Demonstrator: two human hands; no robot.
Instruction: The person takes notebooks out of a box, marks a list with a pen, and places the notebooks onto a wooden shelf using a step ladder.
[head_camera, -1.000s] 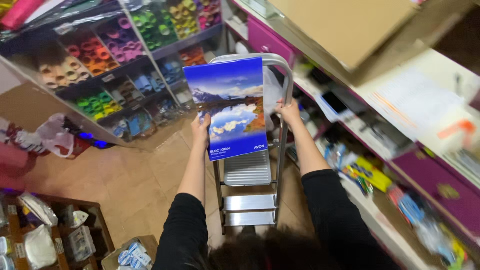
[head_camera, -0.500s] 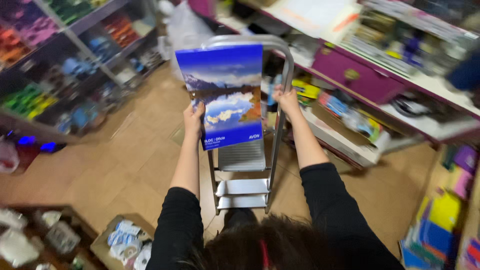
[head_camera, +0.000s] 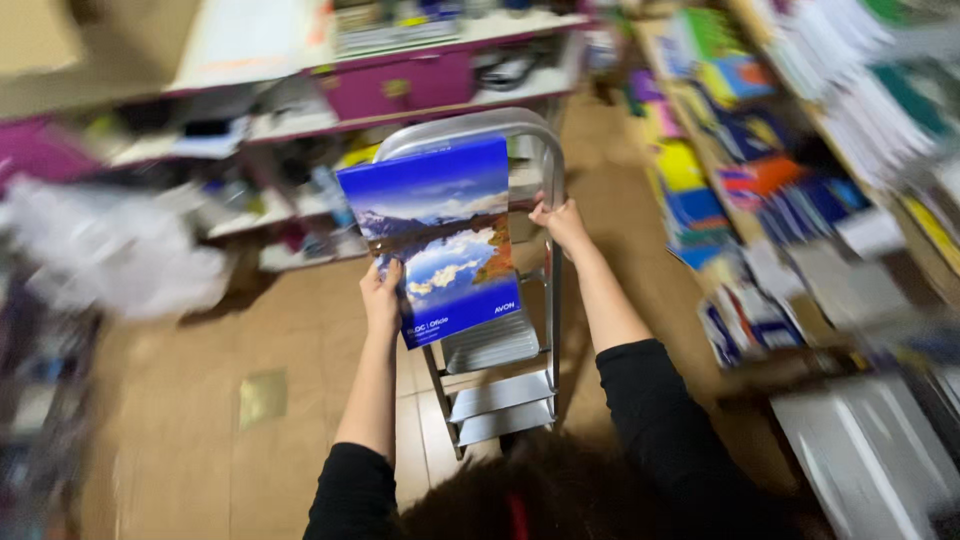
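I hold a flat blue package (head_camera: 440, 235) with a picture of mountains and clouds on its face, raised upright in front of me. My left hand (head_camera: 383, 293) grips its lower left edge. My right hand (head_camera: 560, 222) grips its right edge, close to the rail of a metal step ladder (head_camera: 500, 370). The ladder stands directly under the package, its ribbed steps showing below. Both my sleeves are black.
Shelves of colourful stationery (head_camera: 760, 180) run along the right. A white shelf unit with magenta drawers (head_camera: 410, 85) stands behind the ladder. A blurred white bag (head_camera: 110, 260) lies at the left. Brown tiled floor (head_camera: 250, 400) spreads below.
The view has swung to the right, so the shelves have shifted across the frame. Both hands keep the same grip on the blue package above the ladder.
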